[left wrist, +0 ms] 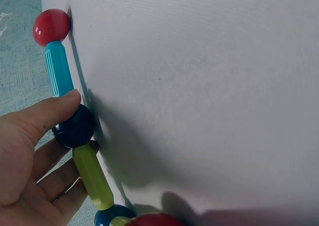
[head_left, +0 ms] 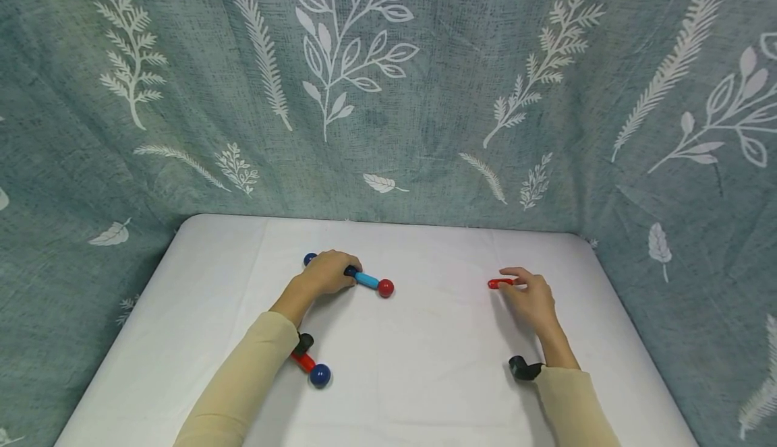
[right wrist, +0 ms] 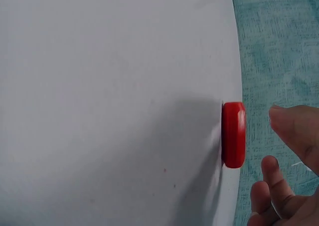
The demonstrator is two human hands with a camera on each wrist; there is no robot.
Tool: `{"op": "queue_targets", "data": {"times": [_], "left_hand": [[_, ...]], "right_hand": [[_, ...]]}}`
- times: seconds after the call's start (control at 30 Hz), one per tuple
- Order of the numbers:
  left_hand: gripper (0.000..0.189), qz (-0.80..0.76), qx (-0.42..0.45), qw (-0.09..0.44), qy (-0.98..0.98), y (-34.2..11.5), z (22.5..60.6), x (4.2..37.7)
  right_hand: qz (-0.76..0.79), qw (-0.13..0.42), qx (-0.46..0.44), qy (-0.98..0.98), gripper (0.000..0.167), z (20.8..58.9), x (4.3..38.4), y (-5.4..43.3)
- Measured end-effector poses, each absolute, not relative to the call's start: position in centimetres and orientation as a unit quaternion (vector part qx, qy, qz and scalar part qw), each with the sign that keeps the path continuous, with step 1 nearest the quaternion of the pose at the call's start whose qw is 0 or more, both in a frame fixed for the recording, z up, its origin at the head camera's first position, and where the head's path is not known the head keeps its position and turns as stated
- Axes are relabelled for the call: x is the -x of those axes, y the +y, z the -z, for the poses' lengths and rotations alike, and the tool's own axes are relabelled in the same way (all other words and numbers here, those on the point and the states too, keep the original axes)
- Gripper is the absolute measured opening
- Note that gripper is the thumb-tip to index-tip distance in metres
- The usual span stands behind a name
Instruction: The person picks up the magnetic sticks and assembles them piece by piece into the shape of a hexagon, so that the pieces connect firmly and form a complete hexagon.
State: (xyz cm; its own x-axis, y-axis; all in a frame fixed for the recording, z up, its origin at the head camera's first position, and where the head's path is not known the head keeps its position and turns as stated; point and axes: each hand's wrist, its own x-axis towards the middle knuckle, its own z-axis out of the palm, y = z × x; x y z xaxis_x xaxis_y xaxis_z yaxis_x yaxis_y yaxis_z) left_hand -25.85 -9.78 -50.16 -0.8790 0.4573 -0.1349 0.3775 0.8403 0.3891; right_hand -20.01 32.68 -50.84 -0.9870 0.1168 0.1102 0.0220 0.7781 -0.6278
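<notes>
My left hand (head_left: 328, 273) pinches a dark blue ball (left wrist: 75, 127) in a chain of toy building balls and rods, the thumb across its near side. From that ball a light blue rod (head_left: 367, 280) runs to a red ball (head_left: 385, 288); a lime green rod (left wrist: 93, 177) leads the other way to another blue ball (left wrist: 109, 216). My right hand (head_left: 531, 299) hovers by a loose red rod (right wrist: 234, 135) on the table. In the right wrist view its thumb and fingers are spread apart, with a gap between them and the rod.
A white-covered table (head_left: 437, 352) spreads beneath both hands, with a patterned green curtain (head_left: 449, 96) behind it. Beside the left forearm lie a red rod (head_left: 305, 362) and a blue ball (head_left: 320, 375), partly hidden by the sleeve. Black wrist cameras (head_left: 525, 368) jut from both wrists.
</notes>
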Motion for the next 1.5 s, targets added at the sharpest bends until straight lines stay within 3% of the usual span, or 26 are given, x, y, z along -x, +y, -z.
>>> {"op": "queue_targets", "data": {"times": [0.53,0.97,1.5], "left_hand": [[0.022,-0.179,-0.224,0.112,0.951,-9.8,50.1,25.9],[0.022,-0.18,-0.218,0.109,0.953,-9.8,50.3,26.0],[0.023,-0.176,-0.216,0.113,0.954,-9.8,50.2,26.0]], "right_hand": [[-0.284,-0.012,0.065,-0.957,0.034,52.4,21.4,34.1],[-0.284,-0.019,0.082,-0.955,0.031,52.5,21.6,34.1],[-0.326,-0.007,0.043,-0.944,0.031,51.4,20.3,32.0]]}}
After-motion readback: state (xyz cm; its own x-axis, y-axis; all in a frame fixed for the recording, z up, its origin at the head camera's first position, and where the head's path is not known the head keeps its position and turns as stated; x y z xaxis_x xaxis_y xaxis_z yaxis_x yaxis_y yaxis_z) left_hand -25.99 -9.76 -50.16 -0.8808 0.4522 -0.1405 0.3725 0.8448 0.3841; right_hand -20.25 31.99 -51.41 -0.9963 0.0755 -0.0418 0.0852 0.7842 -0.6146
